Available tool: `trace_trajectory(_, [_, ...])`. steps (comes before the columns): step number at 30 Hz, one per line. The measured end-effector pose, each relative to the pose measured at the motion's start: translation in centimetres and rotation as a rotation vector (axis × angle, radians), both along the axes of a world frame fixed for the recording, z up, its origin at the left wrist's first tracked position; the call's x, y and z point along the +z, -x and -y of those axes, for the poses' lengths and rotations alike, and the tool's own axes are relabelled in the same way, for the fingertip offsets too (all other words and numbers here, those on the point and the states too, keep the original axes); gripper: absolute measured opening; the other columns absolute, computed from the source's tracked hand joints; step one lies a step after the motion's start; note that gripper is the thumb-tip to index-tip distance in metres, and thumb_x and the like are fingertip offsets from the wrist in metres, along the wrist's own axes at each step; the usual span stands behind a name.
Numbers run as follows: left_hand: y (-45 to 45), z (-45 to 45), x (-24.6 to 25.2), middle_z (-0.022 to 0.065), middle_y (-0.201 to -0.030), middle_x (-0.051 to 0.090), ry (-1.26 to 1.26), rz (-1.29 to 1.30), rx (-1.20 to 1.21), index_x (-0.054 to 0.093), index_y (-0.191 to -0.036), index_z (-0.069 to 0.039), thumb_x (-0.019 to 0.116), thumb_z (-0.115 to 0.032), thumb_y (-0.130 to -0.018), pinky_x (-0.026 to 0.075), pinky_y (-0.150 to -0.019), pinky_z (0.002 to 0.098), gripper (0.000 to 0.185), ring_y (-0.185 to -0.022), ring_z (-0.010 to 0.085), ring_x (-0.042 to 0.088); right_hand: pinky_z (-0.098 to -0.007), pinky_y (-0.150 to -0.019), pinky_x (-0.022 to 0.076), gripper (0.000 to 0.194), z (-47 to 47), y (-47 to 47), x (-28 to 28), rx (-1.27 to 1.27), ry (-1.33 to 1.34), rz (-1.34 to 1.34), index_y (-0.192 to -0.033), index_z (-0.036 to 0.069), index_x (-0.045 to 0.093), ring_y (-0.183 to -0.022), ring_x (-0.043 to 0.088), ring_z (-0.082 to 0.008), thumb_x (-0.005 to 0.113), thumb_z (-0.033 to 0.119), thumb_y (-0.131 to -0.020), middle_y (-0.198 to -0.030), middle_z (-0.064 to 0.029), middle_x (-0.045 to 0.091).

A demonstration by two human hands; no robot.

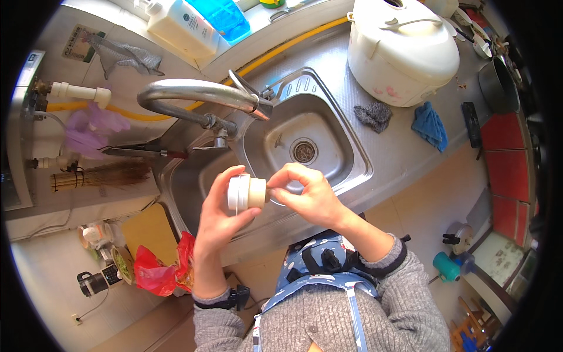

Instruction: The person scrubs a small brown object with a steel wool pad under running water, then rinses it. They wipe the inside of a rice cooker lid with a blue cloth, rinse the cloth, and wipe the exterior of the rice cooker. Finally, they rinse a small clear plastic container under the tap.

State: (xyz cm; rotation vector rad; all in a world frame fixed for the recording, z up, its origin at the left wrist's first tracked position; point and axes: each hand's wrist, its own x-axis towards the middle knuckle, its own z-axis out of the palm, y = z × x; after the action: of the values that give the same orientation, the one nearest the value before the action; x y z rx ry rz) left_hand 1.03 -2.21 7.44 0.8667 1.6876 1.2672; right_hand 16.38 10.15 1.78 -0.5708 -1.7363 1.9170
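My left hand (220, 215) holds a small round plastic piece (256, 192), with a white wider rim and a cream narrower end, on its side above the front edge of the double sink. Fingers wrap over its top, and the thumb lies along its near side. At the cream end, my right hand (308, 191) pinches thumb and index finger together on a small dark bit, too small to identify. Beyond both hands is the stainless steel sink basin (281, 114) with its drain strainer (304, 151). The left basin (193, 176) is partly covered by my left hand.
A chrome faucet (198, 90) arches over the sink. To the right stand a white rice cooker (402, 57), a grey cloth (374, 116) and a blue cloth (430, 125). A pump bottle (182, 31) rests on the sill. At left are a straw brush (101, 174) and red bag (160, 268).
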Motion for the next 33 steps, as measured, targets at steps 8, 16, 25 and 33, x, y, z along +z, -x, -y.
trace_trajectory(8, [0.3, -2.7, 3.9, 0.0107, -0.11, 0.054, 0.168, -1.071, -0.404, 0.059, -0.129, -0.021, 0.081, 0.0, -0.057, 0.04, -0.097, 0.0476, 0.078, -0.105, 0.0311, 0.053, -0.0382, -0.089, 0.0422, 0.014, -0.5, 3.1, -2.5, 0.044, -0.193, 0.115, -0.093, 0.006, 0.069, -0.091, 0.061, -0.0234, 0.068, 0.015, -0.082, -0.091, -0.009, 0.068])
trace_trajectory(16, [1.1, -3.3, 0.2, 0.0121, -0.111, 0.054, 0.237, -1.102, -0.499, 0.057, -0.132, -0.023, 0.08, -0.004, -0.062, 0.038, -0.099, 0.0462, 0.076, -0.106, 0.0308, 0.053, -0.0387, -0.089, 0.0434, 0.012, -0.3, 3.7, -5.3, 0.004, -0.03, 0.219, -0.086, 0.006, 0.069, -0.085, 0.065, -0.0243, 0.066, 0.016, -0.081, -0.084, -0.0106, 0.07])
trace_trajectory(25, [0.4, -2.6, -7.4, 0.0125, -0.114, 0.051, 0.238, -0.744, -0.274, 0.047, -0.135, -0.01, 0.083, -0.01, -0.064, 0.037, -0.096, 0.0427, 0.08, -0.107, 0.0309, 0.05, -0.0356, -0.083, 0.0494, 0.018, -1.3, 2.5, -8.2, 0.027, 0.022, 0.393, -0.092, 0.003, 0.071, -0.087, 0.069, -0.0237, 0.066, 0.016, -0.081, -0.084, -0.0126, 0.072])
trace_trajectory(33, [-0.7, -1.3, -7.0, 0.0127, -0.116, 0.051, 0.104, -0.784, -0.062, 0.05, -0.125, -0.009, 0.082, -0.015, -0.068, 0.037, -0.094, 0.0418, 0.065, -0.11, 0.0309, 0.049, -0.0316, -0.093, 0.0492, 0.038, -6.1, -2.1, -7.9, 0.121, 0.359, 0.21, -0.124, 0.003, 0.059, -0.109, 0.06, -0.0171, 0.066, 0.011, -0.088, -0.12, -0.0108, 0.062])
